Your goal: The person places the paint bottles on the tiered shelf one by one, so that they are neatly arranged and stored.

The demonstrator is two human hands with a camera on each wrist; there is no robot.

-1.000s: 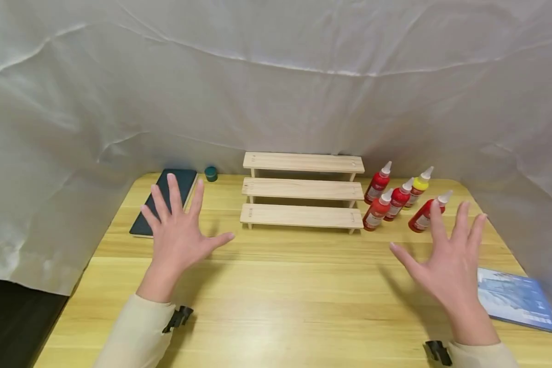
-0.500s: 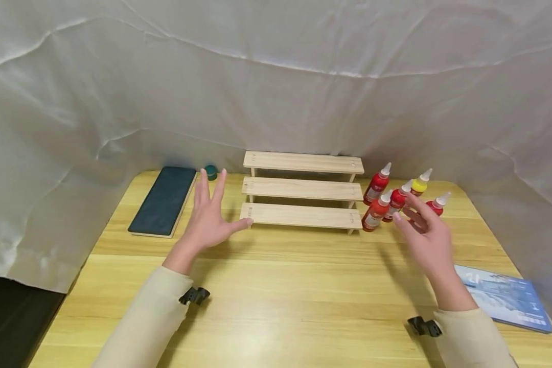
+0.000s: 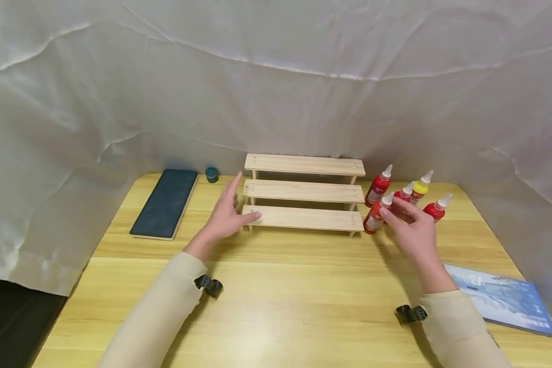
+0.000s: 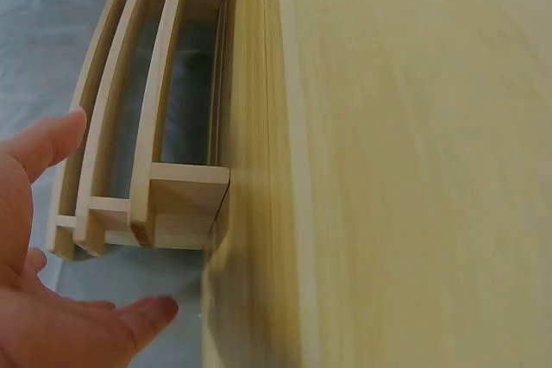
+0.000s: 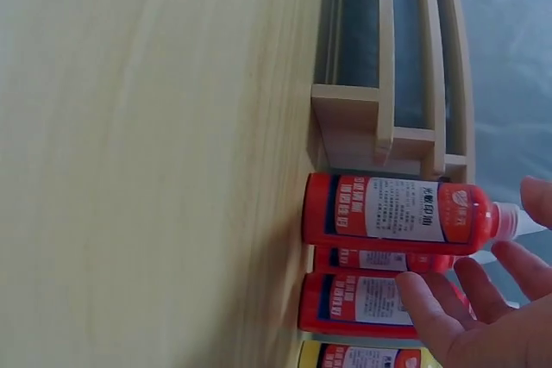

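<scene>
My left hand (image 3: 223, 217) reaches to the left end of the three-tier wooden shelf (image 3: 303, 190), thumb and fingers spread apart beside it. In the left wrist view a gap shows between the fingers and the shelf's end. My right hand (image 3: 414, 230) is at the front orange-red squeeze bottle (image 3: 373, 220), which stands upright by the shelf's right end. Thumb and fingers lie either side of its white nozzle cap (image 5: 507, 221), with space between. Behind stand more red bottles (image 3: 378, 189) and a yellow bottle (image 3: 419, 190); one red bottle (image 3: 434, 210) is farther right, partly hidden by the hand.
A dark flat block (image 3: 164, 204) lies at the back left, with a small green jar (image 3: 211, 175) beside it. A blue-and-white booklet (image 3: 506, 299) lies at the right. Grey cloth (image 3: 276, 92) hangs behind the wooden table (image 3: 294, 306).
My left hand has moved right from near the dark block to the shelf's left end. My right hand has moved left to the front bottle, its fingers drawing closer together.
</scene>
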